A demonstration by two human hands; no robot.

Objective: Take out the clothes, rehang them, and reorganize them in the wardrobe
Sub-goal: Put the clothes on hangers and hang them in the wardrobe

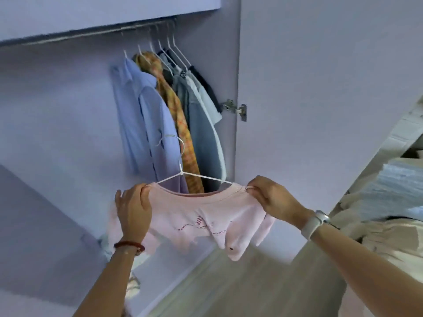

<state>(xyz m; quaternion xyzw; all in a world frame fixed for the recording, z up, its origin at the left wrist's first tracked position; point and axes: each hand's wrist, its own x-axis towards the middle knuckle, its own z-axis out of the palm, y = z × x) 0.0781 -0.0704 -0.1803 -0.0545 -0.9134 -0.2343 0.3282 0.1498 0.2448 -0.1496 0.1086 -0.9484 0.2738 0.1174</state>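
A pale pink T-shirt (206, 216) with a small printed motif hangs on a white wire hanger (182, 170) held in front of the open wardrobe. My left hand (134, 205) grips the shirt's left shoulder over the hanger arm. My right hand (266, 196) pinches the right shoulder at the neckline. Behind, on the wardrobe rail (98, 34), hang several garments on white hangers: a light blue shirt (146, 115), an orange checked one (180, 115), and grey and white ones (201, 115).
The open wardrobe door (320, 88) stands at right, with a metal hinge (235, 109) on its edge. A pile of pale clothes and bedding (389, 202) lies at far right. The left part of the rail carries no hangers. Wooden floor (229, 289) lies below.
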